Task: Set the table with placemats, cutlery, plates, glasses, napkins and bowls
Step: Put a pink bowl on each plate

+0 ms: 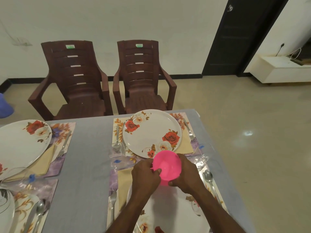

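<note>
Both my hands hold a pink plastic bowl [169,165] above the near right place setting. My left hand [145,175] pinches its left rim with fingers curled over the edge. My right hand [185,175] wraps its right side and underside. Just beyond the bowl lies a white rose-patterned plate [151,132] on a floral placemat [186,118], with a spoon [117,143] to its left, a fork [189,130] to its right and a yellow napkin [186,145] under its right edge. Below my arms another plate [176,207] rests on its mat, partly hidden.
The grey table [90,148] also carries a left far setting with a plate [21,143], napkin and fork, and a left near setting with a spoon [39,211]. Clear glasses [204,157] stand near the right edge. Two brown plastic chairs [139,78] face the table's far side.
</note>
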